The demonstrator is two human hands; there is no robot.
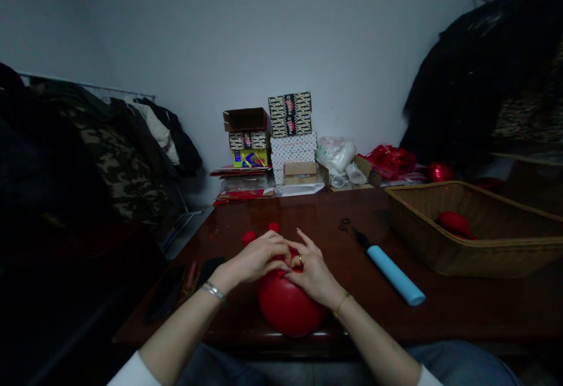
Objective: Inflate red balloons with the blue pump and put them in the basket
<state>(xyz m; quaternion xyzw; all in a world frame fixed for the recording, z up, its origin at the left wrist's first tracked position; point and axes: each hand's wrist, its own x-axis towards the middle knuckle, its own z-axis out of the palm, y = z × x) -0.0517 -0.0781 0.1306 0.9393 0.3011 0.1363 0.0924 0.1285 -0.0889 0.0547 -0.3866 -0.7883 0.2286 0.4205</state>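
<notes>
A round red balloon (290,307) rests at the front edge of the dark wooden table (352,304). Above its top, my left hand (263,257) has its fingers curled and pinched on the balloon's neck area. My right hand (311,268), with a ring, touches the left fingertips there; its thumb and index finger pinch the same spot while other fingers stretch out. The balloon's knot or neck is mostly hidden by my fingers. Just beyond my left hand lie small red balloon parts (248,237), partly covered by the hand.
A light-blue hand pump (396,274) lies right of my hands, with scissors (345,224) behind it. A wicker basket (479,251) holding a red balloon (454,223) stands at the right. Dark phone-like objects (166,293) lie left. Stacked boxes (294,148) stand at the back.
</notes>
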